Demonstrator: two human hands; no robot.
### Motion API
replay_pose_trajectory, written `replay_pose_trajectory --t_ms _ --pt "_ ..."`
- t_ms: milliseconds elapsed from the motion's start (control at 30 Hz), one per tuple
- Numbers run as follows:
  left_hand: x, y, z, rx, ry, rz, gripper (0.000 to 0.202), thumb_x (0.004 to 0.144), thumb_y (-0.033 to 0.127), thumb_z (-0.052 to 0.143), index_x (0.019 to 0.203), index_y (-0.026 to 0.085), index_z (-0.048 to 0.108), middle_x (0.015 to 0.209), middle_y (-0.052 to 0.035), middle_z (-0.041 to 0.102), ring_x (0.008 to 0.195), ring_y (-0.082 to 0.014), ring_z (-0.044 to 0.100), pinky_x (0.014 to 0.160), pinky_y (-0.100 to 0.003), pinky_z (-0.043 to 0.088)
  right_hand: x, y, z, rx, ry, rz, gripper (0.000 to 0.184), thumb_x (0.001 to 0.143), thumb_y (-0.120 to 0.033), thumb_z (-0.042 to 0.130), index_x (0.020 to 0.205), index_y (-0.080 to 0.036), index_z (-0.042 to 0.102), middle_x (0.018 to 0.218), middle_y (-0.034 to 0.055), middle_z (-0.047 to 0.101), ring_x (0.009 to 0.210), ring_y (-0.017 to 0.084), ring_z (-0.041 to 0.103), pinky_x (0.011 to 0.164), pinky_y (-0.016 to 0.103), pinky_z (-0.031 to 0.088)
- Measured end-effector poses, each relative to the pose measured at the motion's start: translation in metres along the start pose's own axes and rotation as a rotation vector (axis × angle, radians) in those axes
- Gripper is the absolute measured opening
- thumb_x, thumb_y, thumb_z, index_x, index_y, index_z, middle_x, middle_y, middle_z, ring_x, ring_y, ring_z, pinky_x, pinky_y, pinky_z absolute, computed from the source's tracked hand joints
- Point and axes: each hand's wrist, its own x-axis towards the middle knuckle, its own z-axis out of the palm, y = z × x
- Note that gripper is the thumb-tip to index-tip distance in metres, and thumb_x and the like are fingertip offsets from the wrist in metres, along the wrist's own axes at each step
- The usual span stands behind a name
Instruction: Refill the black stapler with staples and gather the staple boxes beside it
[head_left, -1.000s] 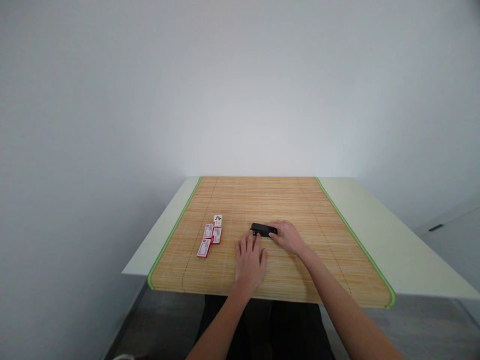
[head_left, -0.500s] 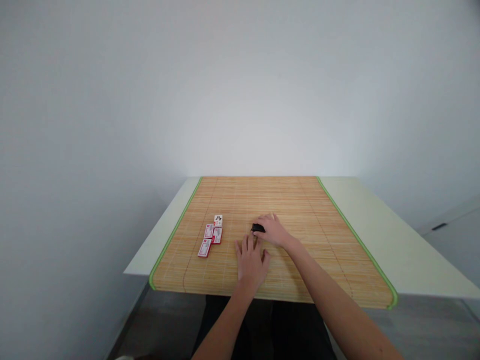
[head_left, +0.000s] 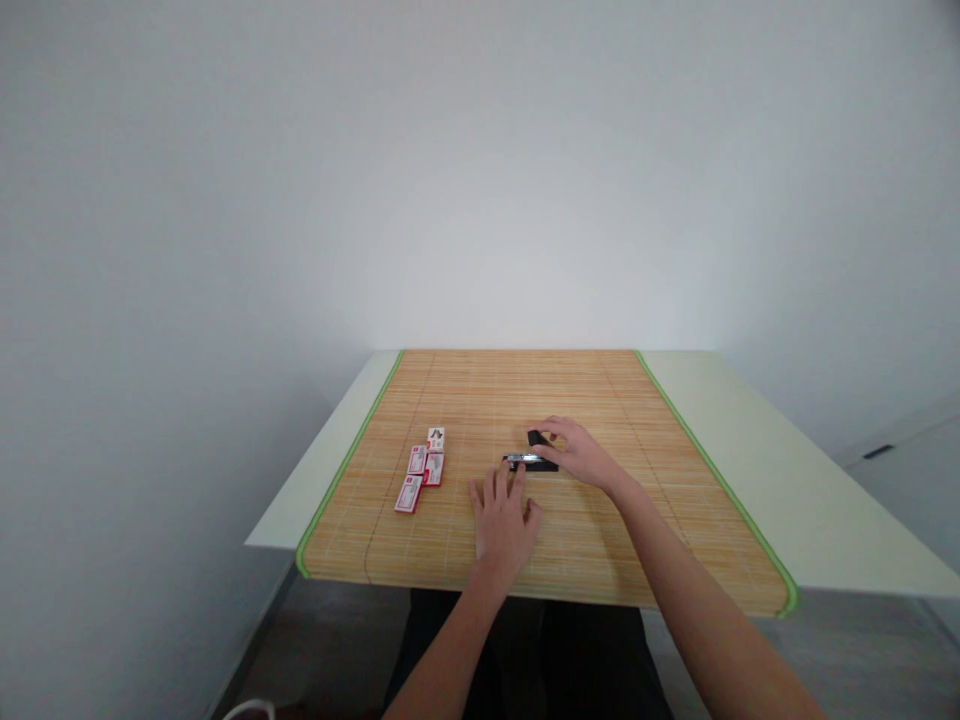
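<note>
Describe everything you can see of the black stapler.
The black stapler lies lengthwise from left to right on the bamboo mat. Its black top is raised, baring a shiny, metal-looking silver strip along the black base; the body's material is unclear. The right hand appears to grip the raised top and hides part of the right end. Fingertips of the left hand rest at the base's near edge, toward its left end. Whether staples are inside is too small to tell.

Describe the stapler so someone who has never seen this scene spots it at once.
On the pale table, find the bamboo mat with green edging. Near its middle, just beyond the left hand, the right hand grips the raised top of the stapler. It is black with a bright metal strip exposed, unlike the four small red-and-white boxes to its left.
</note>
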Motion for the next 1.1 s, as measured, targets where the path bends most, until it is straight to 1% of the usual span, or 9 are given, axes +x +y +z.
replay_pose_trajectory --t_ms 233,467,567,667,767,833,933,1000,1100 --pt "0.0 -0.001 0.0 0.007 0.005 0.006 0.066 0.095 0.028 0.054 0.158 0.034 0.037 0.163 -0.0064 0.04 0.148 -0.0367 0.033 0.124 -0.07 0.016 -0.017 0.01 -0.02 0.092 0.052 0.046 0.039 0.096 -0.045 0.061 0.13 -0.027 0.068 0.12 0.0064 0.072 0.101 0.021 0.065 0.093 0.036 0.051" --pt "0.0 -0.001 -0.001 0.006 0.01 0.003 0.066 0.093 0.027 0.056 0.157 0.034 0.039 0.161 -0.0067 0.041 0.147 -0.0373 0.033 0.123 -0.07 0.017 -0.068 0.067 -0.046 0.187 0.106 0.271 0.047 0.091 -0.055 0.062 0.127 -0.024 0.068 0.115 0.0095 0.072 0.101 0.026 0.067 0.087 0.041 0.056" --pt "0.0 0.0 -0.002 0.003 0.013 0.004 0.066 0.093 0.026 0.056 0.157 0.034 0.04 0.161 -0.0068 0.042 0.147 -0.0373 0.033 0.124 -0.07 0.017 -0.093 0.085 -0.042 0.21 0.132 0.379 0.051 0.085 -0.058 0.067 0.122 -0.023 0.071 0.106 0.0102 0.073 0.09 0.026 0.068 0.074 0.037 0.058" --pt "0.0 0.0 -0.002 -0.01 0.017 0.0 0.066 0.093 0.026 0.056 0.157 0.034 0.041 0.161 -0.0066 0.042 0.147 -0.0376 0.034 0.123 -0.071 0.016 -0.107 0.091 -0.029 0.321 0.165 0.456 0.057 0.084 -0.062 0.066 0.127 -0.025 0.069 0.099 0.0075 0.071 0.071 0.019 0.064 0.053 0.029 0.052" --pt "0.0 0.0 -0.002 -0.023 0.016 0.0 0.066 0.093 0.026 0.057 0.156 0.035 0.041 0.161 -0.0064 0.043 0.147 -0.0383 0.034 0.123 -0.072 0.016 -0.111 0.092 -0.02 0.382 0.192 0.484 0.062 0.084 -0.066 0.066 0.131 -0.025 0.066 0.097 0.0053 0.069 0.064 0.016 0.061 0.048 0.026 0.048" --pt "0.0 0.0 -0.003 -0.022 0.017 0.004 0.066 0.093 0.026 0.057 0.156 0.035 0.041 0.161 -0.006 0.042 0.147 -0.0382 0.033 0.123 -0.071 0.016 -0.11 0.093 -0.017 0.377 0.211 0.479 0.063 0.084 -0.066 0.066 0.131 -0.024 0.066 0.101 0.0065 0.071 0.07 0.018 0.064 0.055 0.029 0.054" --pt "0.0 -0.001 -0.004 -0.02 0.018 0.01 0.066 0.093 0.026 0.057 0.156 0.035 0.041 0.162 -0.0057 0.041 0.147 -0.0371 0.035 0.124 -0.07 0.017 -0.111 0.093 -0.009 0.352 0.271 0.441 0.061 0.086 -0.063 0.067 0.134 -0.025 0.065 0.117 0.01 0.073 0.096 0.026 0.07 0.083 0.042 0.06" --pt "0.0 -0.003 -0.004 -0.036 0.016 0.016 0.064 0.093 0.025 0.056 0.155 0.034 0.043 0.162 -0.0055 0.041 0.147 -0.0352 0.037 0.125 -0.068 0.019 -0.116 0.09 0.001 0.307 0.348 0.444 0.064 0.088 -0.062 0.064 0.141 -0.027 0.059 0.129 0.011 0.07 0.115 0.03 0.067 0.1 0.049 0.055" --pt "-0.001 -0.007 -0.002 -0.086 0.017 0.033 0.057 0.095 0.022 0.054 0.151 0.032 0.05 0.163 -0.0048 0.042 0.149 -0.0304 0.037 0.126 -0.06 0.026 -0.13 0.08 0.021 0.166 0.462 0.472 0.071 0.092 -0.061 0.058 0.152 -0.026 0.045 0.141 0.0117 0.063 0.131 0.031 0.059 0.112 0.055 0.046"
